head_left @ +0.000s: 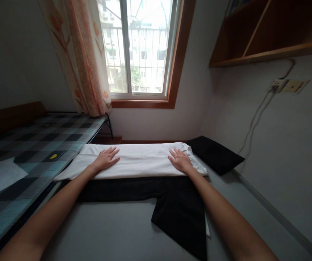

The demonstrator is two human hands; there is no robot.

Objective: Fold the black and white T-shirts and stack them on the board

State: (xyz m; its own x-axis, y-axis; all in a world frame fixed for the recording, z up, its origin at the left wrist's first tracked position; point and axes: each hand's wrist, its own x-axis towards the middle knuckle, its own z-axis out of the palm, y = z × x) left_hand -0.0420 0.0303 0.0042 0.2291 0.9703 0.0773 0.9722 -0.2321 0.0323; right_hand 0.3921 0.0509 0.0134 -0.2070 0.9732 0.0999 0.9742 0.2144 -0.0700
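Observation:
A white cloth garment (142,159) lies folded into a long strip across the grey tabletop (112,228). My left hand (106,158) rests flat on its left part, fingers spread. On its right part, beside some crumpled edges, my right hand (180,160) lies flat with the fingers apart. Black fabric (180,214) shows below the white strip, with a sleeve-like piece angled toward the front. Another black piece (215,154) sticks out past the strip at the back right. How the black and white parts join is hidden.
A bed with a checkered mat (63,134) stands on the left, with a white paper (1,177) on it. Behind are a window (142,54) and a patterned curtain (82,58). A wooden shelf (270,52) and a socket with a cable (278,86) are on the right wall.

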